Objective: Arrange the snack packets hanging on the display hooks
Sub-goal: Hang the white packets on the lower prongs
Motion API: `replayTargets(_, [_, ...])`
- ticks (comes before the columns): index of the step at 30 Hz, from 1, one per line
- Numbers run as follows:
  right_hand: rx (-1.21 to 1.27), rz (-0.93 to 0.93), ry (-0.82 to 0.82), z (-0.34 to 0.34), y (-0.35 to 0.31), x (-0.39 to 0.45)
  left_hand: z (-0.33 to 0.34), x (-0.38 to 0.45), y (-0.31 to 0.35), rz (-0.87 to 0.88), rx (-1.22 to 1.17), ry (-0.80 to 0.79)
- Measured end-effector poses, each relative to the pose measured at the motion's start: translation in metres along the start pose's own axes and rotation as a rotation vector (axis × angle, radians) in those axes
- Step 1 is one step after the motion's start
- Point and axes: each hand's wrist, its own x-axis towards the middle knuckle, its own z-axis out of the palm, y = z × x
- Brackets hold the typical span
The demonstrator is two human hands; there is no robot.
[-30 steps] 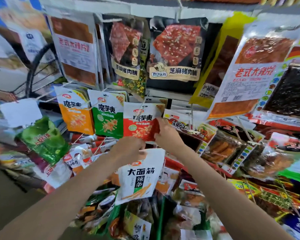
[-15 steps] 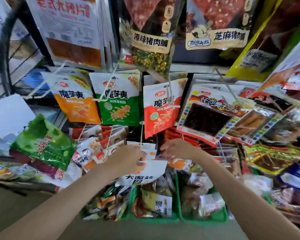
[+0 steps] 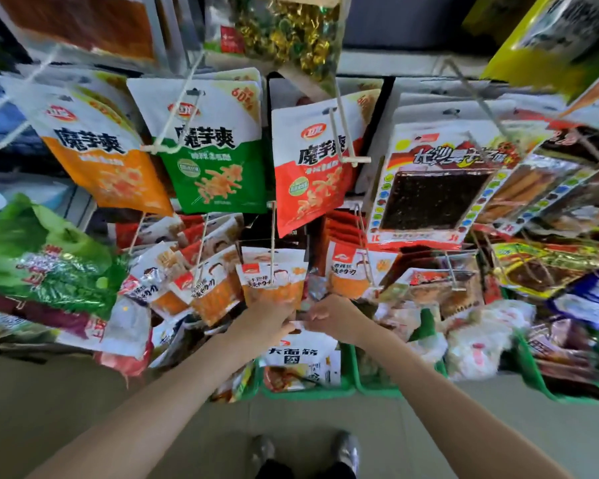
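Note:
I hold a white snack packet with black characters (image 3: pixel 300 354) by its top edge, low in front of the display. My left hand (image 3: pixel 265 318) grips the top left corner, and my right hand (image 3: pixel 332 316) pinches the top right corner. The packet hangs below both hands, its top hidden by my fingers. Just above my hands an orange-and-white packet (image 3: pixel 274 278) hangs on a white wire hook (image 3: pixel 273 236). Higher up hang an orange packet (image 3: pixel 104 153), a green packet (image 3: pixel 215 146) and a red packet (image 3: pixel 312 164).
Green baskets (image 3: pixel 308 392) of packets stand on the floor under the hooks. A green leafy bag (image 3: pixel 42 257) sticks out at left. Dark seaweed-like packets (image 3: pixel 433 188) hang at right. Hook tips (image 3: pixel 357 160) point towards me. My shoes (image 3: pixel 305 451) are on the grey floor.
My view has tilted down and closer to the rack. Both hands have come together low on the white packet's top edge, below the orange-and-white packets.

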Motion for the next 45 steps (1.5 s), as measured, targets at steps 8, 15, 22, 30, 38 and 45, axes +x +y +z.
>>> replayTargets(8, [-0.069,0.058,0.025,0.007,0.034,0.004,0.029,0.042,0.017,0.031,-0.176,0.038])
replayTargets(15, [-0.066,0.161,0.059,-0.019,0.084,-0.010,0.034,0.080,0.053,0.124,-0.184,0.032])
replayTargets(22, [-0.245,0.228,0.091,-0.038,0.136,-0.029,0.035,0.140,0.071,-0.008,-0.302,0.351])
replayTargets(30, [-0.426,0.228,0.213,-0.066,0.182,-0.030,0.047,0.219,0.062,-0.060,-0.068,0.233])
replayTargets(38, [-0.293,0.162,0.303,-0.063,0.208,-0.021,0.058,0.221,0.061,-0.132,0.156,0.358])
replayTargets(45, [-0.368,0.180,0.312,-0.071,0.211,-0.024,0.060,0.218,0.061,-0.180,0.083,0.379])
